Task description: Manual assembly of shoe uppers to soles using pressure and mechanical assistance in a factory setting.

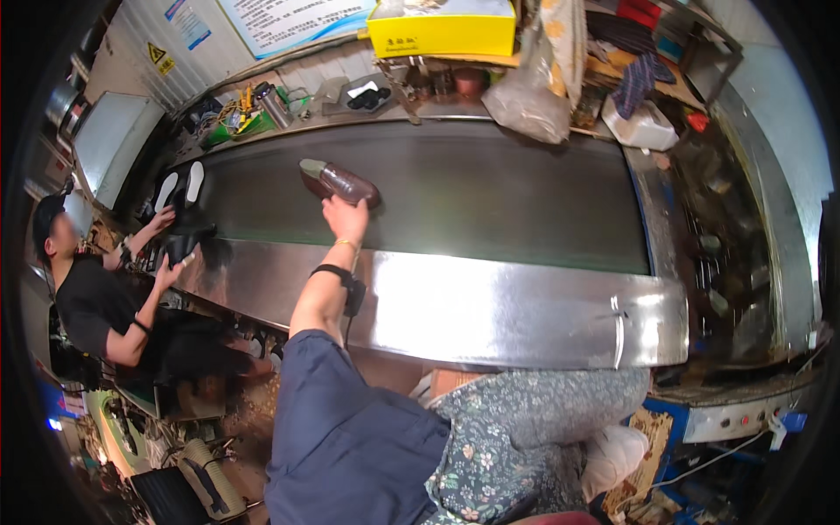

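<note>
Shiny silver metal desk [490, 302]: the flat strip closest to the body, beside a wide, dark, flat belt [499, 192].
Left hand [344, 217]: closed on the near side of a shiny brown leather shoe [339, 182].
Right hand: out of sight, so I cannot tell how it is.
Brown shoe: over the belt, toe to the right; I cannot tell if it touches.
Slip: smooth leather might slide away if the hold is loose, as just one hand is on it.
Bump: it might get scratched if it slid left into the black shoe [179, 248] the co-worker [96, 297] holds.
White box [649, 133]: a dark checked cloth [636, 86] hangs into its top.
Clear plastic bag [529, 107]: hanging; what's inside is hard to see.
Grey tray [336, 107]: small black things and something white.
Yellow cardboard box [382, 39]: something pale on top; I cannot tell what.
</note>
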### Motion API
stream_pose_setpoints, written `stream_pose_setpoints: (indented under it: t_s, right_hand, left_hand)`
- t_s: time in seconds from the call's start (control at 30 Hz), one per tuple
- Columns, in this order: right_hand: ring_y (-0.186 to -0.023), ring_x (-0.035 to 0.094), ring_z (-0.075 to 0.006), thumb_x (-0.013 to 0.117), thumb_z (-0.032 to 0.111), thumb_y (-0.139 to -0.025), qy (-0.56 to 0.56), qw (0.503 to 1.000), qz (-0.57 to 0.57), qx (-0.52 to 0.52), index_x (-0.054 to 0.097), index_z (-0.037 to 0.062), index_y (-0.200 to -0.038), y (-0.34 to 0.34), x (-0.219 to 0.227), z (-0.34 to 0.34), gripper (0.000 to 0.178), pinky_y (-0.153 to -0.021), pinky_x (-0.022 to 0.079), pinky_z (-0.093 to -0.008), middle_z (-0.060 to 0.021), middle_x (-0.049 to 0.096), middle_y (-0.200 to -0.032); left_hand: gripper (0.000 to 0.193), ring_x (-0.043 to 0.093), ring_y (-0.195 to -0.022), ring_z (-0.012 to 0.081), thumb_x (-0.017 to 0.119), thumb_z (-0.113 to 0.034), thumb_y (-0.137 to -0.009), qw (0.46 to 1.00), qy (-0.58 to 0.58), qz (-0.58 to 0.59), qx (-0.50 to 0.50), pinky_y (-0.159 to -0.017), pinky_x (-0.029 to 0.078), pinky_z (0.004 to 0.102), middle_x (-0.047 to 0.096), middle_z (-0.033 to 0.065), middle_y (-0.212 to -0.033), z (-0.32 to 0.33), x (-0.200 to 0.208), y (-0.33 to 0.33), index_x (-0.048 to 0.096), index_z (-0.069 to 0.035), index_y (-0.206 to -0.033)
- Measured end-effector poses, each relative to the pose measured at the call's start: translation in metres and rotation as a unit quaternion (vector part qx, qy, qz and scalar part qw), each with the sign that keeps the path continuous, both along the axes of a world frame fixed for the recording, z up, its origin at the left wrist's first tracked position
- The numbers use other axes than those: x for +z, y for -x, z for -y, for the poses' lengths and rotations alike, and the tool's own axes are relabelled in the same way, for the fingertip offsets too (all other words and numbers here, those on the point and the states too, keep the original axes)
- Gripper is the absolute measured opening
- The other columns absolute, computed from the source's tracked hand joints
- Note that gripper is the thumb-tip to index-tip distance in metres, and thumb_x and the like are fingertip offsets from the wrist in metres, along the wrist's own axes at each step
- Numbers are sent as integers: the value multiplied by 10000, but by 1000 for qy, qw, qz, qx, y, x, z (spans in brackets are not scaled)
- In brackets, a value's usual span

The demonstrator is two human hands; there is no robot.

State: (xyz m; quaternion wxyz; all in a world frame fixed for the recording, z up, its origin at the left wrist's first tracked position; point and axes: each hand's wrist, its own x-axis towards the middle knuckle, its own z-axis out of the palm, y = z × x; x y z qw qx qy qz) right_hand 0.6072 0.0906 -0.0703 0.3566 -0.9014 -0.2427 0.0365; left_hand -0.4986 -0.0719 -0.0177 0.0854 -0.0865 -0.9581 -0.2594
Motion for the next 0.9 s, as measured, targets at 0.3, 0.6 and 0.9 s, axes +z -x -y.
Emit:
stream_pose_setpoints:
  t_s: [0.3, 0.6, 0.9]
  right_hand:
    - [-595, 456, -302, 562, 266, -971, 82, 978, 101, 165, 518, 23, -729, 67, 34, -15, 346, -571, 390, -448, -152, 427, -642]
    - [-618, 477, -313, 575, 262, -960, 159, 923, 193, 294, 545, 5, -766, 43, 70, -12, 323, -590, 403, -451, -162, 459, -666]
    - [-642, 498, -323, 588, 259, -948, 218, 840, 242, 433, 572, -13, -804, 48, 60, -21, 308, -609, 416, -454, -172, 491, -690]
  left_hand:
    - [1450, 87, -1498, 465, 808, -742, -565, 953, -158, 209, 150, -1204, 185, 536, 23, 349, -1594, -35, -37, 58, 0, -100, -1584]
    - [1201, 257, -1414, 552, 749, -582, -784, 964, 219, 147, 29, -1124, 372, 490, 134, 430, -1530, -51, -32, 36, -11, -126, -1595]
    - [422, 708, -967, 328, 647, -442, -878, 916, 345, 52, -199, -839, 560, 412, 731, 185, -1009, -22, 102, 12, 758, -48, -982]
